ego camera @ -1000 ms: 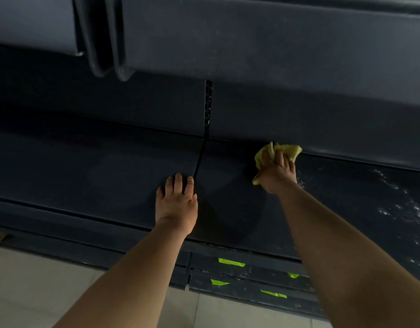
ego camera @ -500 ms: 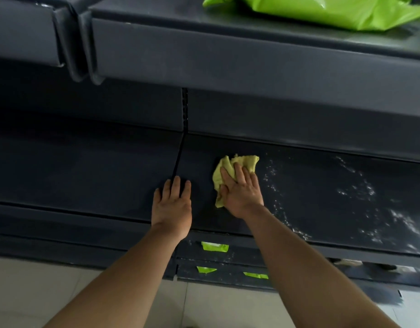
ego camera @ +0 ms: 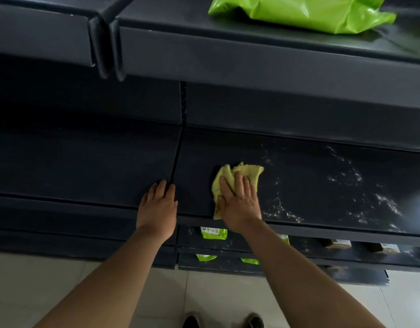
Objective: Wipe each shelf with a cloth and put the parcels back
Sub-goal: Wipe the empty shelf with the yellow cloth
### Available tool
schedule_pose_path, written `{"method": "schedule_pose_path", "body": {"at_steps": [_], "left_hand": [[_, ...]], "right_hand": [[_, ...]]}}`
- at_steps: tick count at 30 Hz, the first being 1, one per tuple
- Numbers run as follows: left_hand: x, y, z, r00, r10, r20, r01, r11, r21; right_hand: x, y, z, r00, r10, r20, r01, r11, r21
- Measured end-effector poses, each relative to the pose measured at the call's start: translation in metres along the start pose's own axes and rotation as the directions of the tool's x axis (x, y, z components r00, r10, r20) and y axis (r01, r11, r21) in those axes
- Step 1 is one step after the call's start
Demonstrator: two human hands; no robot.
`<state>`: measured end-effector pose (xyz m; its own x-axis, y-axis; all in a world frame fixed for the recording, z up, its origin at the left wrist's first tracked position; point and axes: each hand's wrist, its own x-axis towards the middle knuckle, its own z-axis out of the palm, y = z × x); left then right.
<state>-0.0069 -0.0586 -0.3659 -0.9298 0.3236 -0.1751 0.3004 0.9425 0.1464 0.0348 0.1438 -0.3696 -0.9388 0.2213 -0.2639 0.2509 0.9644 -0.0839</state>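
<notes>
Shelving of dark metal spreads beyond and to both sides of the hands. Its middle shelf (ego camera: pixel 322 176) lies directly under them, split by a narrow seam (ego camera: pixel 176 157) that runs away from the fingertips of the left hand (ego camera: pixel 158 207). An upper shelf (ego camera: pixel 251 58) juts out above the hands, and a large green parcel (ego camera: pixel 306 13) lies on it, up and to the right of the right hand (ego camera: pixel 239 204). Pale floor tiles (ego camera: pixel 38 280) show below the forearms. The left hand rests flat on the middle shelf near its front edge, fingers straight and close together, holding nothing. Just to its right, not touching it, the right hand presses flat on a yellow cloth (ego camera: pixel 248 170), fingers straight and slightly spread. The crumpled cloth sticks out past the fingertips and left of the palm, reaching the shelf's front edge. Whitish specks (ego camera: pixel 346 176) dot the shelf right of the cloth. Below the right wrist, small green parcels (ego camera: pixel 213 233) sit on lower shelves (ego camera: pixel 192 242). Two dark shoe tips (ego camera: pixel 255 321) show between the forearms.
</notes>
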Motion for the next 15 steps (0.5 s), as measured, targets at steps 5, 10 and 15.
{"method": "schedule_pose_path", "body": {"at_steps": [5,10,15], "left_hand": [[-0.009,-0.004,0.001,1.000,0.000,0.005,0.000,0.999,-0.050],[-0.012,0.008,0.000,1.000,0.015,0.000,-0.015,0.998,-0.066],[-0.011,0.033,0.006,0.997,0.081,0.005,-0.081,0.996,-0.035]], "right_hand": [[-0.009,-0.041,0.012,0.991,-0.131,-0.009,0.130,0.990,-0.062],[-0.011,-0.026,0.017,0.980,-0.194,-0.035,0.191,0.979,-0.077],[-0.030,0.022,0.016,0.980,-0.169,-0.107,0.164,0.985,-0.056]]}}
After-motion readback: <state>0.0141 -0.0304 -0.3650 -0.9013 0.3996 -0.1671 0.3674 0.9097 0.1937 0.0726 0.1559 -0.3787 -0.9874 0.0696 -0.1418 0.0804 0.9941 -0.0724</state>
